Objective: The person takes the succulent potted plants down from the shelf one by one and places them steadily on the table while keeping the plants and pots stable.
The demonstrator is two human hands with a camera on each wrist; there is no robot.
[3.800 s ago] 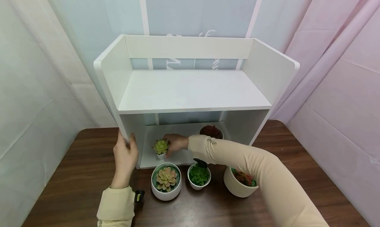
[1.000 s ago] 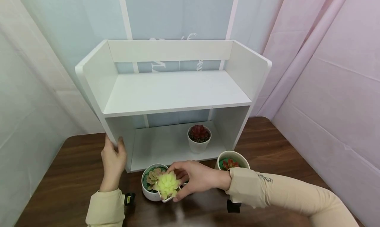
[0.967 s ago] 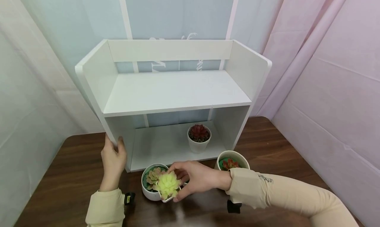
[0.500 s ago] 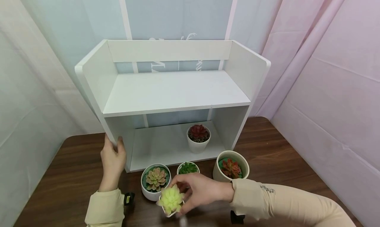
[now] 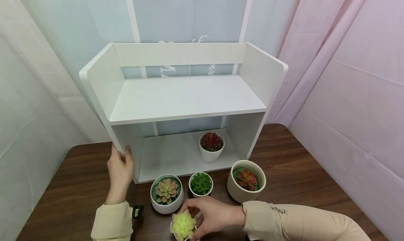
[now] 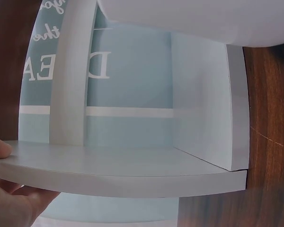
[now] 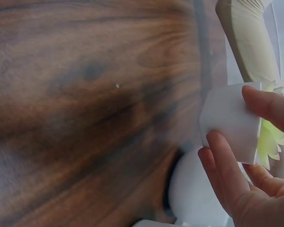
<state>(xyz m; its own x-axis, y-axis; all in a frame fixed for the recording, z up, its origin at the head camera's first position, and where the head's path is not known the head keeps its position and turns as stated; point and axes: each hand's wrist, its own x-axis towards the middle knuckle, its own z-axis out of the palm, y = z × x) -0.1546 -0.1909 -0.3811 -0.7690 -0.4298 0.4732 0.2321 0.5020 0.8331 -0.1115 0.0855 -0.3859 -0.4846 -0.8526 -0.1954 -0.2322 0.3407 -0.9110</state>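
Observation:
My left hand (image 5: 121, 171) grips the left side panel of a white two-tier shelf (image 5: 189, 118). In the left wrist view, its thumb and fingers (image 6: 26, 201) lie on opposite sides of the panel. My right hand (image 5: 216, 214) pinches a small white pot with a yellow-green succulent (image 5: 183, 224), in front of the shelf. The right wrist view shows thumb and fingers on the smooth white pot (image 7: 232, 123); whether its base touches the table cannot be told. Just behind stand a pink-green succulent in a round white pot (image 5: 166, 207) and a green succulent (image 5: 201, 183) in a small white pot.
A dark red succulent in a white pot (image 5: 210, 153) stands on the lower tier, right side. A red-orange succulent in a cream pot (image 5: 241, 193) stands on the brown wooden table (image 5: 293, 185), beyond my right wrist. Pale curtains (image 5: 353, 94) hang around.
My right hand has brought the yellow-green succulent out of the lower tier, past the other pots, towards the table's front. My left hand keeps its grip on the panel.

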